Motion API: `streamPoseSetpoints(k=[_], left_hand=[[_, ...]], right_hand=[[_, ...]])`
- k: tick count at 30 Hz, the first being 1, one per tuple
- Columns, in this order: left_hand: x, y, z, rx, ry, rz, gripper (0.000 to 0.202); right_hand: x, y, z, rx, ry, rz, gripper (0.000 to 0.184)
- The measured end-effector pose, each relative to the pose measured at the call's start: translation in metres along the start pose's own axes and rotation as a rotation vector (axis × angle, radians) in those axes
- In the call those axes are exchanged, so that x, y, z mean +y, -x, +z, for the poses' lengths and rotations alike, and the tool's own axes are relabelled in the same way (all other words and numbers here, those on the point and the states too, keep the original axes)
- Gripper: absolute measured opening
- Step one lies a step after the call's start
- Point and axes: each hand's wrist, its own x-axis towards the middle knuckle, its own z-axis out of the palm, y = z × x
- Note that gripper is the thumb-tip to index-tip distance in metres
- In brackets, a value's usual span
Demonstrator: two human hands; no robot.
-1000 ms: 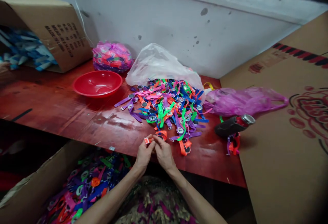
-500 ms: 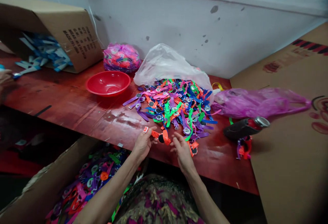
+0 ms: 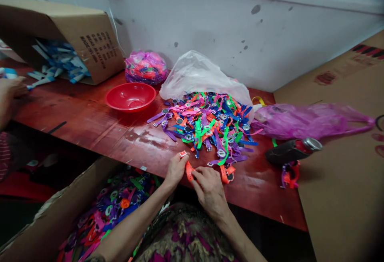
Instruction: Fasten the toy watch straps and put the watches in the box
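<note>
Orange, curved plastic strap at glossy red table
Left hand: fingers pinching it; right hand: fingers, partly hidden, apparently pinching it too.

Holds an orange watch strap between left hand and right hand, at the near edge of the reddish tabletop. Has a heap of colourful watches just beyond, at the mouth of a whitish plastic bag, between a red bowl and a pink bag. Shows, far left, a co-worker's hand near a carton.
</note>
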Motion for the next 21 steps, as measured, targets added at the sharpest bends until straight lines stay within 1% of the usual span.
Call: streamPoseSetpoints(k=[2, 4, 6, 8, 9, 11, 13, 15, 16, 18, 21], left_hand=[[-0.003, 0.003, 0.0, -0.027, -0.066, 0.084, 0.034], [-0.005, 0.005, -0.001, -0.093, -0.04, 0.122, 0.036], [-0.007, 0.007, -0.003, -0.171, 0.028, 0.101, 0.04], [-0.007, 0.007, -0.006, -0.218, 0.087, 0.037, 0.043], [-0.008, 0.007, -0.007, -0.217, 0.101, 0.008, 0.044], [-0.008, 0.006, -0.009, -0.176, 0.093, -0.01, 0.044], [-0.009, 0.005, -0.009, -0.127, 0.064, 0.004, 0.045], [-0.011, 0.004, -0.009, -0.098, 0.052, 0.015, 0.045], [-0.012, 0.004, -0.009, -0.095, 0.066, 0.011, 0.045], [-0.014, 0.004, -0.009, -0.115, 0.128, -0.004, 0.045], [-0.015, 0.004, -0.01, -0.146, 0.199, -0.037, 0.043]], right_hand=[[-0.002, 0.0, 0.004, -0.037, -0.029, 0.003, 0.017], [-0.001, 0.002, 0.006, -0.07, -0.049, 0.024, 0.016], [0.001, 0.006, 0.009, -0.067, -0.037, 0.053, 0.026], [0.002, 0.013, 0.011, -0.055, -0.039, 0.061, 0.034], [0.002, 0.016, 0.012, -0.063, -0.051, 0.051, 0.035], [0.001, 0.022, 0.015, -0.092, -0.062, 0.012, 0.038], [0.0, 0.025, 0.018, -0.117, -0.03, -0.026, 0.04], [0.001, 0.025, 0.021, -0.124, -0.017, -0.051, 0.036], [0.001, 0.025, 0.022, -0.119, -0.055, -0.049, 0.033], [0.002, 0.026, 0.02, -0.097, -0.225, 0.012, 0.029], [0.0, 0.025, 0.013, -0.109, -0.605, 0.208, 0.037]])
